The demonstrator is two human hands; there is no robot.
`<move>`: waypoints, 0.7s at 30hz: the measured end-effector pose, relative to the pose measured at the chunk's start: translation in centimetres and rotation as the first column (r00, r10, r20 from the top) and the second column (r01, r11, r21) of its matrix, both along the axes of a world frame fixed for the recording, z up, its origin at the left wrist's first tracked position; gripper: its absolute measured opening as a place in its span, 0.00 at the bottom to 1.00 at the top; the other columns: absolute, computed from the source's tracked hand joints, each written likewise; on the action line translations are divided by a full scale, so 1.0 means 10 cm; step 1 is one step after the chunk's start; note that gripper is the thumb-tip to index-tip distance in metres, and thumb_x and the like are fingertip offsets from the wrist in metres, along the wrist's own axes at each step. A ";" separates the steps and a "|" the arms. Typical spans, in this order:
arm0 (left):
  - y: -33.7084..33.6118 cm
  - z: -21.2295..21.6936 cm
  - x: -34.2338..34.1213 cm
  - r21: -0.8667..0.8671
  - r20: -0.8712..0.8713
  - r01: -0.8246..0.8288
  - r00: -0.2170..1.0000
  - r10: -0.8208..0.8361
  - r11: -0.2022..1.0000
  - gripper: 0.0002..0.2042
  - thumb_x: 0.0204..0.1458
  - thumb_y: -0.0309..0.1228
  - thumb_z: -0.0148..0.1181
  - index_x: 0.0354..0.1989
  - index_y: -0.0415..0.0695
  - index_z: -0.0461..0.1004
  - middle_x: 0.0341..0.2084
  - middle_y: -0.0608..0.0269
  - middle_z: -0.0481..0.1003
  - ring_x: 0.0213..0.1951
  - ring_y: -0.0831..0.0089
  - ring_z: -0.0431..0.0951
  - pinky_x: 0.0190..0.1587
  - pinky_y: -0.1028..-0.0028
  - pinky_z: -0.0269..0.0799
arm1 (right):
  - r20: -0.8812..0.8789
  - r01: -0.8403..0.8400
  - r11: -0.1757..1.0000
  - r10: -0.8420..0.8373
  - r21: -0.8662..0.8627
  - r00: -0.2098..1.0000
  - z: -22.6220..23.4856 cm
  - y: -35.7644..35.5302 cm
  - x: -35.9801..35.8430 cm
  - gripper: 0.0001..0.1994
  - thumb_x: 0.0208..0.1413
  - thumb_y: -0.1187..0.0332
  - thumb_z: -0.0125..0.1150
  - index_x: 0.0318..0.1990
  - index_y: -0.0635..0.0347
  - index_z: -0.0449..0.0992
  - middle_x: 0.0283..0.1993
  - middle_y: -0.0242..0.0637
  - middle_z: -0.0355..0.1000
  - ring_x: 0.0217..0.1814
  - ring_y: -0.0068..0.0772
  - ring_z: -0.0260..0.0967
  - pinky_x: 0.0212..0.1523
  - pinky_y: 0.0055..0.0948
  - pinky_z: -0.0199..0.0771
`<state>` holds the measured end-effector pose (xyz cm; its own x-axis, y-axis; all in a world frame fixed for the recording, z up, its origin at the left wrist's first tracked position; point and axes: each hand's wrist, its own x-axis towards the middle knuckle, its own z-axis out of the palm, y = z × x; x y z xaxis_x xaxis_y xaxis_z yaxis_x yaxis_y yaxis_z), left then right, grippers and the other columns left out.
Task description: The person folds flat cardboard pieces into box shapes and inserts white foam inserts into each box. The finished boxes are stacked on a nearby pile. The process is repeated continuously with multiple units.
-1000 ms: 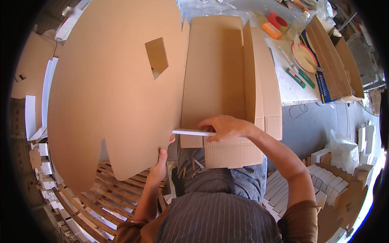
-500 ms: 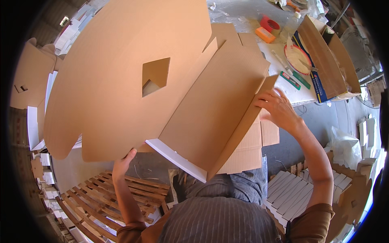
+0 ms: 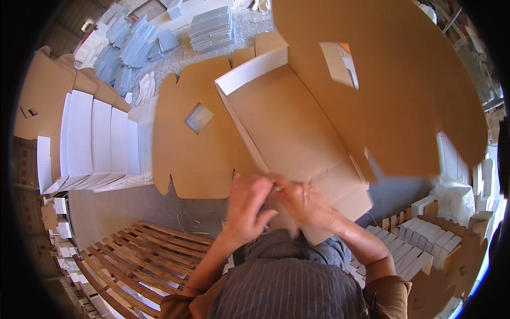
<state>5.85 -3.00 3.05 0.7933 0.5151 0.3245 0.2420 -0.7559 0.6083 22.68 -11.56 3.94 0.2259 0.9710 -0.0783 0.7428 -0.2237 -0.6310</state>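
Note:
A partly folded brown cardboard box (image 3: 292, 117) lies open in front of me, with raised side walls and a white end wall at its far end. Its large lid panel (image 3: 409, 101) spreads to the right and has a four-sided cutout. At the box's near left corner, my left hand (image 3: 247, 207) has its fingers bent at the wall edge and its thumb apart from them. Beside it my right hand (image 3: 305, 202) closes its fingers on the same corner; both sets of fingertips are somewhat blurred. Under the box, a flat cardboard blank (image 3: 178, 143) with a diamond-shaped cutout sticks out to the left.
White-sided folded boxes (image 3: 95, 138) stand in a row at left. Stacks of grey sheets (image 3: 212, 29) and a white glove (image 3: 146, 87) lie at the far left. A slatted wooden pallet (image 3: 143, 255) is low on the left; white cartons (image 3: 425, 234) and a plastic bag (image 3: 454, 199) are at right.
The box has turned, so its white end now points away and its lid panel has swung from left to right. Both hands have come together at the near corner.

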 end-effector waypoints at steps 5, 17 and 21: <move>0.08 -0.19 0.02 0.134 -0.201 0.191 0.966 -0.163 0.972 0.27 0.38 0.43 0.67 0.49 0.46 0.72 0.51 0.59 0.66 0.57 0.61 0.62 0.64 0.47 0.42 | -0.258 0.061 0.971 0.001 0.230 0.966 0.04 -0.34 0.13 0.17 0.52 0.70 0.60 0.50 0.63 0.71 0.45 0.54 0.71 0.43 0.45 0.74 0.40 0.34 0.75; -0.11 -0.52 0.15 0.084 -0.096 0.324 0.944 -0.316 0.942 0.18 0.42 0.34 0.64 0.42 0.40 0.74 0.46 0.53 0.70 0.52 0.55 0.66 0.56 0.47 0.56 | 0.010 0.561 0.627 -0.672 0.541 0.741 -0.33 -1.05 0.84 0.34 0.40 0.73 0.70 0.57 0.59 0.61 0.52 0.44 0.63 0.56 0.45 0.62 0.55 0.39 0.65; -0.09 -0.40 0.15 0.098 -0.040 0.217 0.976 -0.214 0.971 0.14 0.41 0.31 0.65 0.37 0.40 0.75 0.38 0.56 0.73 0.47 0.56 0.70 0.49 0.56 0.64 | 0.009 0.376 0.862 -0.403 0.340 0.915 -0.12 -0.85 1.03 0.28 0.38 0.71 0.69 0.52 0.56 0.71 0.46 0.41 0.70 0.51 0.46 0.69 0.51 0.40 0.70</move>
